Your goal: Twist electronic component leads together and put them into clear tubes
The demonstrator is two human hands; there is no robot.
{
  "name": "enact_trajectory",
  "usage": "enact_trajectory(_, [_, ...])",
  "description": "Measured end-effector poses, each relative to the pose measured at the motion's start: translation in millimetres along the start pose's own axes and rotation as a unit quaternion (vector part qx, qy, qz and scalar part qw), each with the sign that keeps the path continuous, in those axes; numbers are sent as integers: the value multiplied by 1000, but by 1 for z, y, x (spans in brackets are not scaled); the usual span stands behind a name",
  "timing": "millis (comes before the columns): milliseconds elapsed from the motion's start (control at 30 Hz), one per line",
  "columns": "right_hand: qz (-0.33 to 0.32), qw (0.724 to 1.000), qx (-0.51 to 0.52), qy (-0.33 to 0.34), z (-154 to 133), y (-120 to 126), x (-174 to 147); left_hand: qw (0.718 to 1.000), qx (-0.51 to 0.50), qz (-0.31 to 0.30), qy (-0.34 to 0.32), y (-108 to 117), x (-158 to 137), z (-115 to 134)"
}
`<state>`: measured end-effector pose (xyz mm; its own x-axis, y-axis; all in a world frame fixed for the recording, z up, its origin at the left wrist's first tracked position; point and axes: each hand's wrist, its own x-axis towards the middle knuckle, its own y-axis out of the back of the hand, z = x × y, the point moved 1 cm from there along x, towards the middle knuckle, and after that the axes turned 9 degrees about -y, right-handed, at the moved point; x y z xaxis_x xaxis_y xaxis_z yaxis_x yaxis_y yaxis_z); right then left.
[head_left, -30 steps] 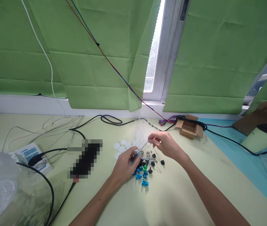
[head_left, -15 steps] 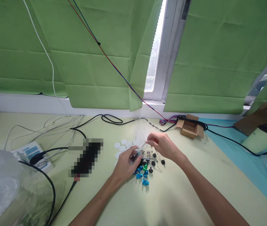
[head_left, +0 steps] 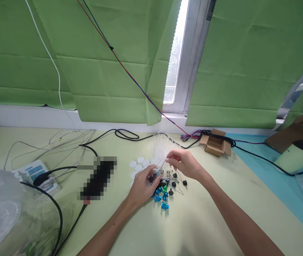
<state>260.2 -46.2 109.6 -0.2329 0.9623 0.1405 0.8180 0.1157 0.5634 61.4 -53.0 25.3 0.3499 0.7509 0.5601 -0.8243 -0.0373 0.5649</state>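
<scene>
My left hand [head_left: 140, 188] is closed around a small clear piece with a dark part [head_left: 152, 177]; its kind is hard to make out. Opposite it, my right hand [head_left: 184, 164] pinches a thin, shiny, wire-like piece [head_left: 163, 165] that slants down toward the left fingers. Whether the two pieces touch cannot be seen. Below the hands lie several shiny blue metal fittings [head_left: 165, 206] and a green one [head_left: 165, 188]. Black round-headed parts [head_left: 184, 183] and thin bent wires [head_left: 179, 190] are scattered under my right hand. White discs [head_left: 133, 164] lie left of the fingers.
Behind the hands are clear plastic pieces [head_left: 162, 147]. A small open cardboard box [head_left: 214, 147] stands at the back right, a pale green tumbler [head_left: 291, 160] farther right. On the left are a white power strip [head_left: 37, 170], black cables [head_left: 127, 138] and a clear plastic bag [head_left: 34, 213].
Both hands keep nearly the same place and grip. The wire-like piece in my right hand looks slightly steeper. The whole view has shifted a little.
</scene>
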Motion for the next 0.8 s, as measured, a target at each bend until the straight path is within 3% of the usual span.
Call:
enact_trajectory(533, [27,997,79,6,3,-7,4,1000,-15,-1,14,3,2,3])
enact_trajectory(800, [45,996,79,17,6,-6,5,994,-86,47,57,3,5,-1])
